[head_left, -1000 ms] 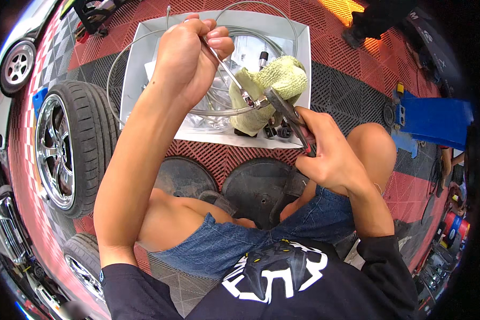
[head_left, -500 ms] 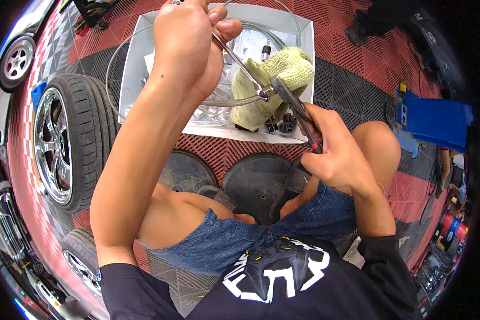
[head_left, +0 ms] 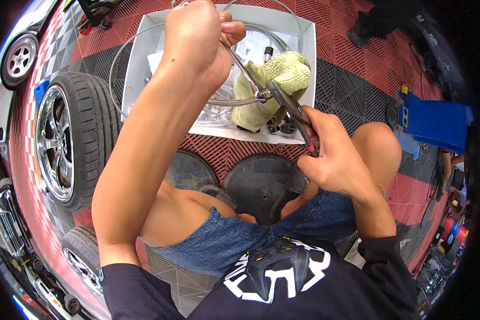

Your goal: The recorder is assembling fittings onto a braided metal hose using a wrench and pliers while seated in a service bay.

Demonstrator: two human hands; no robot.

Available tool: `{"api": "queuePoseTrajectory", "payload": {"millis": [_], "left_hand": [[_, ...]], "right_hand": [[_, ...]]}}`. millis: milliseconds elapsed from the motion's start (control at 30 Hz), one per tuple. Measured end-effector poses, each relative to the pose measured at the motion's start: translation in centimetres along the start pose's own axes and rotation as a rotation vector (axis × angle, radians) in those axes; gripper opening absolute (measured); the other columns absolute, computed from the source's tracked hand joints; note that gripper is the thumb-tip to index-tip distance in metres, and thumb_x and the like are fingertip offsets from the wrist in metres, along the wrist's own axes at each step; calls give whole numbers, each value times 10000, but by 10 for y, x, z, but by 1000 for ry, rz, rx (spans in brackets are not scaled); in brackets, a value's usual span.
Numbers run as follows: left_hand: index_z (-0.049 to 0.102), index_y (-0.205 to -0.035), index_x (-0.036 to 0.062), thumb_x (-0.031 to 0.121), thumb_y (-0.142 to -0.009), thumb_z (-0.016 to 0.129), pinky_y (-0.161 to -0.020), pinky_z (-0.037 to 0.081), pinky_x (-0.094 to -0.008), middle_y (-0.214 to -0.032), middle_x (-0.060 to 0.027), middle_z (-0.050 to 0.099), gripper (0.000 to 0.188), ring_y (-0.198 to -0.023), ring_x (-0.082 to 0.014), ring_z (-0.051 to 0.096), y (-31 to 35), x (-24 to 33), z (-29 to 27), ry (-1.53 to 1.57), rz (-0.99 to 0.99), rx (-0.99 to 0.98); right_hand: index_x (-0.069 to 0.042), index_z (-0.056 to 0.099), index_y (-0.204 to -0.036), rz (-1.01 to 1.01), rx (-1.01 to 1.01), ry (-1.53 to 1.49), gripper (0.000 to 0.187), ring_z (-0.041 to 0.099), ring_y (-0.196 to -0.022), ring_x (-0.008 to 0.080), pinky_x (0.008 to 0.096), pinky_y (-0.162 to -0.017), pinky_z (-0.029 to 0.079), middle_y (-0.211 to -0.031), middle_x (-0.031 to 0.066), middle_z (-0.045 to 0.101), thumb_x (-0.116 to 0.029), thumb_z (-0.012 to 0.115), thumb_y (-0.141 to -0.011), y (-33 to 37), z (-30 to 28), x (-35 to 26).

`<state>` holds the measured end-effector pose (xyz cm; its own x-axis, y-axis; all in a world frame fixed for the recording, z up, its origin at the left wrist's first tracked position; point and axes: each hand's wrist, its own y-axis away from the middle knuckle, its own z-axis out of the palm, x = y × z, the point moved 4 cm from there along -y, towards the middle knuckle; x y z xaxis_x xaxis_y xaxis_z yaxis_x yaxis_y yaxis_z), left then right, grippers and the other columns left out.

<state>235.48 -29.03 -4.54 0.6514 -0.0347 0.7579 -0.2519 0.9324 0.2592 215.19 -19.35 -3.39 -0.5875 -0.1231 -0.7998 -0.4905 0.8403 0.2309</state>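
My left hand, raised over the box, is closed around a chrome wrench. The wrench's lower end meets a small fitting at the end of a grey braided hose. From the other side, the dark jaws of a pair of red-handled pliers reach that same fitting; my right hand is wrapped around the handles. Whether the jaws bite on the fitting or on something just behind it, I cannot tell. A yellow-green cloth bunches up directly behind the tools.
Beneath my hands is a white box with clear plastic bags, black fittings and coiled hose. A tyre on a chrome wheel stands left. Blue metal equipment is at right. Two round black discs lie before me.
My left hand has shifted a little to the right, tilting the wrench steeper. The pliers have turned slightly with my right hand; both tools stay at the fitting.
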Motion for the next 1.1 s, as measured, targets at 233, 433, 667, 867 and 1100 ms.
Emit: {"api": "queuePoseTrajectory", "payload": {"millis": [233,433,667,867,1100], "left_hand": [[406,-1109,135,-44,-913,424,-466,297,-228,-807,3,410,265,-597,-90,371,27,14,30,-92,-8,46],[409,-1113,142,-51,-890,410,-465,267,-223,-785,13,403,295,-579,-84,354,1,-4,-2,-47,-85,11],[389,-953,36,-113,-882,374,-474,279,-234,-827,-56,382,166,-627,-113,332,-6,8,-7,69,-25,-188],[390,-1001,42,-125,-876,402,-457,253,-223,-813,-49,388,209,-611,-100,340,3,6,-3,-3,20,-61],[407,-1128,138,-14,-931,429,-466,244,-236,-771,14,392,250,-576,-85,344,25,-2,25,-163,-64,-49]], "right_hand": [[80,484,-801,-59,12,118,263,537,-727,505,494,-653,430,-721,296,531,-48,561,-585,4,-3,1],[72,475,-777,-96,103,198,242,533,-736,513,502,-657,431,-719,296,534,-51,565,-588,5,-3,2],[72,476,-778,-71,97,163,249,539,-724,511,502,-644,438,-723,293,543,-50,580,-586,3,-7,1],[64,474,-773,-93,100,194,240,544,-711,510,516,-647,443,-725,293,552,-54,580,-592,4,-2,1],[66,475,-785,-53,43,268,247,545,-698,509,528,-640,441,-733,294,559,-60,579,-600,5,2,7]]}}
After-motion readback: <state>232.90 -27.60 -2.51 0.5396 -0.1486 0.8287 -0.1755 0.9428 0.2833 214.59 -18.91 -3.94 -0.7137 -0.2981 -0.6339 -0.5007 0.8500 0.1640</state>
